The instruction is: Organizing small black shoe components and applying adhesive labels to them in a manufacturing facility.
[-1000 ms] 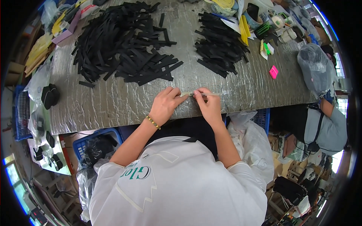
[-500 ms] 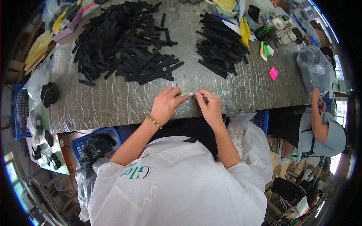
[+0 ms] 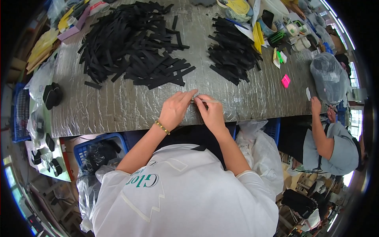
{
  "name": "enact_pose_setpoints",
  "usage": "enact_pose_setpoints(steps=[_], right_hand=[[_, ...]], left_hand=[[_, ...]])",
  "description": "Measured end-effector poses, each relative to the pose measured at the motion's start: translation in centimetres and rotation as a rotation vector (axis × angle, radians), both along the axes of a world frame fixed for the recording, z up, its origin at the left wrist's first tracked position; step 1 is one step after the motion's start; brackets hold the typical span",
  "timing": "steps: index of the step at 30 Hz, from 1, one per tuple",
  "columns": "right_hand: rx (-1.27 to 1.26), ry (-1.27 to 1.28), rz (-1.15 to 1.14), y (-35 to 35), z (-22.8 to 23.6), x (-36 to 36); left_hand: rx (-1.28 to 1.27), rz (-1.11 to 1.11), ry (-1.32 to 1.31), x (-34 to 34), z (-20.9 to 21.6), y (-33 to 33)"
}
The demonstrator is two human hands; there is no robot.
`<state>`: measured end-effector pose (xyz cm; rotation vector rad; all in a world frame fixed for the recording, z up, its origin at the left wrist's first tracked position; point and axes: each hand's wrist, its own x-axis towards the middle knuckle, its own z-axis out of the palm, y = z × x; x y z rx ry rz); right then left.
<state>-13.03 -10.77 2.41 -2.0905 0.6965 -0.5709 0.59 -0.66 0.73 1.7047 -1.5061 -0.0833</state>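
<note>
My left hand (image 3: 175, 107), with a beaded bracelet at its wrist, is closed in a pinch above the table (image 3: 134, 106). Close against it, my right hand (image 3: 211, 112) is also pinching. Between the fingertips shows a small pale strip (image 3: 194, 96), mostly covered by fingers; its exact kind I cannot make out. Beyond my left hand spreads a large heap of flat black strips (image 3: 118, 47). A smaller heap of the same black strips (image 3: 233, 55) lies beyond my right hand. Neither hand touches the heaps.
A pink piece (image 3: 286, 81) and a phone (image 3: 267, 17) among assorted tools lie to the right. A co-worker's hand (image 3: 316, 105) is beside a filled plastic bag (image 3: 328, 77) and a white slip (image 3: 308, 94). Blue baskets (image 3: 81, 152) stand below the table's front edge.
My right hand has moved left against my left hand, and less of the pale strip shows. The co-worker's arm has shifted left, with a white slip now at that hand.
</note>
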Motion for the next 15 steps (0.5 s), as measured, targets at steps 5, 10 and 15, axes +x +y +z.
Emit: enact_pose_setpoints(steps=[5,10,15], right_hand=[[-0.157,-0.032,0.076,-0.4,0.2,-0.3],[-0.201,0.054,0.128,-1.3,0.7,-1.3],[-0.324,0.09,0.187,-2.4,-0.2,-1.3]], left_hand=[[0.046,0.0,0.034,-0.1,0.1,0.2],[0.096,0.003,0.079,0.0,0.0,0.4],[0.051,-0.025,0.084,0.2,0.2,0.4]])
